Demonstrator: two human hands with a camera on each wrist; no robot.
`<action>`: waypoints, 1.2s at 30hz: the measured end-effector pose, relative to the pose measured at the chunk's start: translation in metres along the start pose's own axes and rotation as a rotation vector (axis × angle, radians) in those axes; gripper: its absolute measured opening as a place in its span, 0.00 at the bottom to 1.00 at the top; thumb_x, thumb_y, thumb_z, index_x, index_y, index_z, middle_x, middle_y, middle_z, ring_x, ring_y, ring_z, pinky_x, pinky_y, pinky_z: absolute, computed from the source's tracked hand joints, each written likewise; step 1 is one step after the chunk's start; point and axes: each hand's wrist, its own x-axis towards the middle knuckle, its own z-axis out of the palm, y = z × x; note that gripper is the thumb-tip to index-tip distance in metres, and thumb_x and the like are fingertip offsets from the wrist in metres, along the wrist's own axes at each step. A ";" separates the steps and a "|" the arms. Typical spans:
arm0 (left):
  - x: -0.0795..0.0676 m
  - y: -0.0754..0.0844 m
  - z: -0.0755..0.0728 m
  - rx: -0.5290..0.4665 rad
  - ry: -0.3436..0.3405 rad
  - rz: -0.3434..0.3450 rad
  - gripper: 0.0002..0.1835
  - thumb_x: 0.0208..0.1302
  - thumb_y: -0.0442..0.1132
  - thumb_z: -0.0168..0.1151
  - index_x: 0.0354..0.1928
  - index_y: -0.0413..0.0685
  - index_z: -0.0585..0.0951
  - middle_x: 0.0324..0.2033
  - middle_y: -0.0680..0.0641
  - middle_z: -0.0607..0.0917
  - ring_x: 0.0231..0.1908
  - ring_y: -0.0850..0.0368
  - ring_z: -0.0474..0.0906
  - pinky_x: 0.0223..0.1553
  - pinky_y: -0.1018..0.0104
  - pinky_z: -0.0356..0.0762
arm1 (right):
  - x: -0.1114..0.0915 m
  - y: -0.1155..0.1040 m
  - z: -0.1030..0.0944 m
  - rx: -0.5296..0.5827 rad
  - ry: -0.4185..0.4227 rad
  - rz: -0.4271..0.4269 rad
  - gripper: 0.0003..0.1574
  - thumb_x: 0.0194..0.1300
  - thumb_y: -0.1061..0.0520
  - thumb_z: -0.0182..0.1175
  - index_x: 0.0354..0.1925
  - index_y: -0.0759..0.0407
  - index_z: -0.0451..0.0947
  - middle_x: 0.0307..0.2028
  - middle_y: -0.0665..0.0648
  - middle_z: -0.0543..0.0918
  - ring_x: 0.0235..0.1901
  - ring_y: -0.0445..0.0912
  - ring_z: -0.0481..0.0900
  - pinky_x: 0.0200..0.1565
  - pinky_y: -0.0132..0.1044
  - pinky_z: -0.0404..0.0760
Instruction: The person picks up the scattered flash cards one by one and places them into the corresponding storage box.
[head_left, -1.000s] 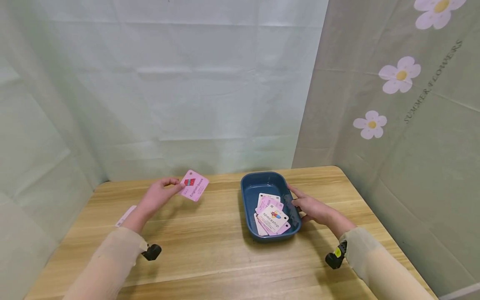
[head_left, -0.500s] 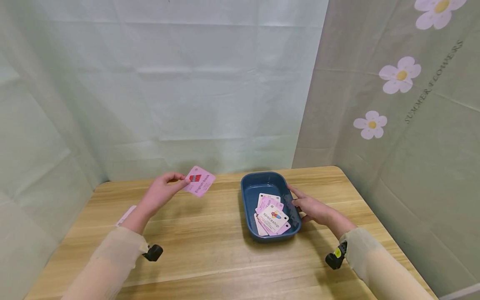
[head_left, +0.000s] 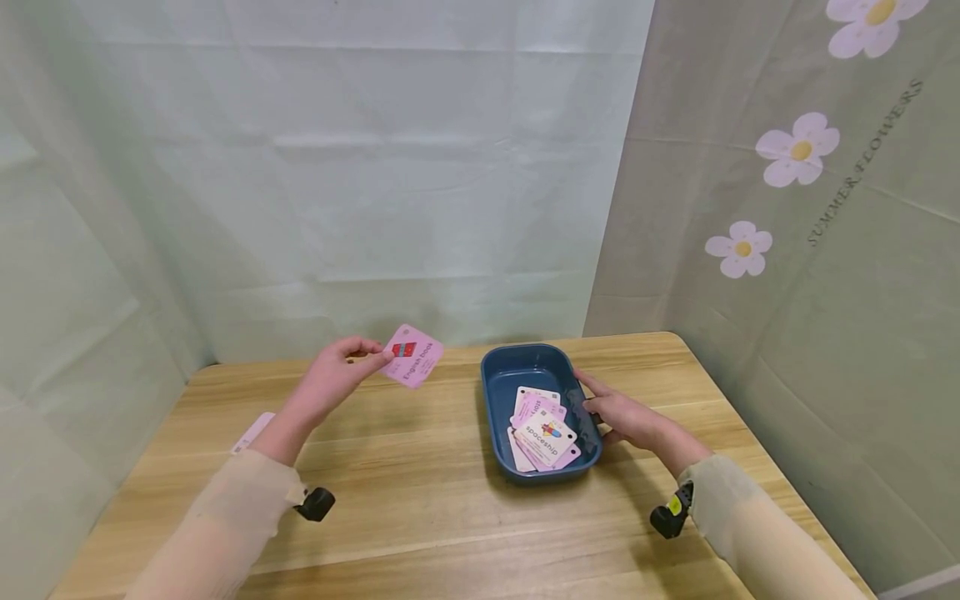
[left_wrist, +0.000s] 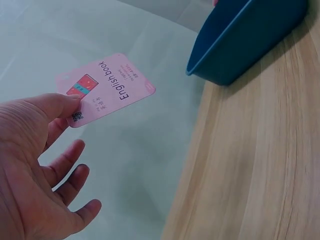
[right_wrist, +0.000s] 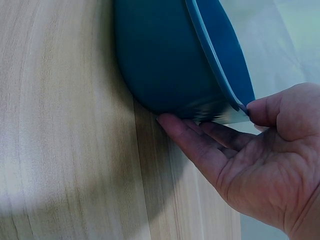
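My left hand (head_left: 336,377) pinches a pink flashcard (head_left: 421,364) between thumb and forefinger, above the table left of the bin. The card reads "English book" beside a red book picture; in the left wrist view the other fingers spread loosely below the flashcard (left_wrist: 112,90). A dark blue plastic bin (head_left: 492,421) stands on the table right of centre. Several pink and white flashcards lie overlapping in it, a white "spaceship" flashcard (head_left: 542,451) on top. My right hand (head_left: 626,417) holds the bin's right side, thumb at the rim and fingers against the outer wall.
One more flashcard (head_left: 253,432) lies on the wooden table (head_left: 420,517) at the left, partly hidden by my left forearm. Pale cloth hangs behind the table (head_left: 390,183), and a flower-printed cloth (head_left: 750,333) hangs along the right side.
My left hand has moved a little right and up with the pink flashcard, closer to the bin. My right hand and the bin have stayed in place.
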 end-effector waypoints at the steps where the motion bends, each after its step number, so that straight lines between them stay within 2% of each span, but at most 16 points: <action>1: 0.000 0.002 0.001 0.005 -0.001 0.002 0.25 0.56 0.62 0.60 0.44 0.50 0.78 0.47 0.49 0.77 0.45 0.48 0.69 0.39 0.59 0.70 | 0.000 0.000 0.000 -0.001 0.000 0.000 0.38 0.71 0.59 0.40 0.71 0.31 0.42 0.71 0.57 0.41 0.59 0.61 0.62 0.39 0.55 0.78; 9: 0.001 0.017 0.009 -0.016 0.000 0.023 0.22 0.55 0.61 0.61 0.41 0.52 0.79 0.45 0.50 0.78 0.42 0.50 0.70 0.37 0.58 0.70 | 0.001 0.003 -0.001 0.002 0.005 0.001 0.39 0.71 0.59 0.41 0.71 0.31 0.42 0.71 0.59 0.42 0.57 0.60 0.64 0.39 0.54 0.78; 14: 0.003 0.026 0.016 -0.048 -0.022 0.036 0.21 0.56 0.60 0.62 0.41 0.52 0.79 0.44 0.51 0.79 0.41 0.50 0.70 0.37 0.58 0.70 | 0.000 0.003 -0.001 0.000 0.008 0.001 0.38 0.71 0.59 0.40 0.71 0.32 0.42 0.71 0.58 0.42 0.57 0.60 0.64 0.39 0.54 0.79; 24: 0.011 0.041 0.036 -0.089 -0.044 0.050 0.17 0.56 0.57 0.63 0.39 0.54 0.80 0.42 0.50 0.77 0.42 0.47 0.69 0.36 0.58 0.71 | -0.001 0.000 0.001 -0.017 0.020 0.001 0.40 0.70 0.60 0.40 0.71 0.32 0.41 0.71 0.59 0.43 0.60 0.61 0.61 0.40 0.56 0.77; 29: 0.016 0.049 0.048 -0.114 -0.069 0.051 0.16 0.56 0.56 0.64 0.38 0.54 0.81 0.42 0.51 0.78 0.43 0.49 0.70 0.40 0.53 0.73 | 0.000 -0.001 0.001 -0.015 0.020 0.004 0.39 0.70 0.60 0.40 0.71 0.32 0.41 0.71 0.59 0.42 0.60 0.61 0.62 0.40 0.55 0.78; 36: 0.022 0.058 0.063 -0.089 -0.077 0.067 0.15 0.55 0.57 0.64 0.37 0.56 0.81 0.41 0.53 0.79 0.44 0.50 0.70 0.36 0.58 0.71 | 0.000 -0.001 0.001 -0.011 0.026 0.005 0.39 0.71 0.59 0.40 0.71 0.31 0.42 0.71 0.59 0.43 0.58 0.60 0.63 0.39 0.53 0.78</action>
